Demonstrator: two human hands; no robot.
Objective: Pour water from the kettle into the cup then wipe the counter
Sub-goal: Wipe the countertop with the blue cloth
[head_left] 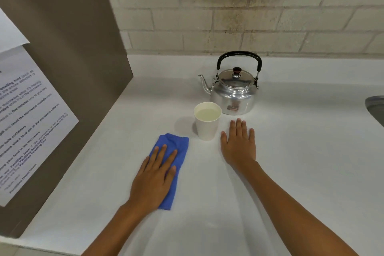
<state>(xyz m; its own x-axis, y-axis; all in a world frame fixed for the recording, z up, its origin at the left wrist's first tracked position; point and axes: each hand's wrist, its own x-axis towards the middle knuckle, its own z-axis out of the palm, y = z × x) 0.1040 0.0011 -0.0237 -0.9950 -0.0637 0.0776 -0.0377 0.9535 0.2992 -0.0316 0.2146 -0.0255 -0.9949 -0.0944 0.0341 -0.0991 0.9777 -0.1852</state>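
Spanning beneath a brick wall, the white counter bears both hands' fingers spread flat.

A brown panel stands upright along the left, running from near to far. Taped to its face is a white printed notice with lines of black text about microwave use, and the corner of a second sheet overlaps above it. Pale brick wall fills the far side, stained darker in patches. At the right edge, a grey sink rim shows.
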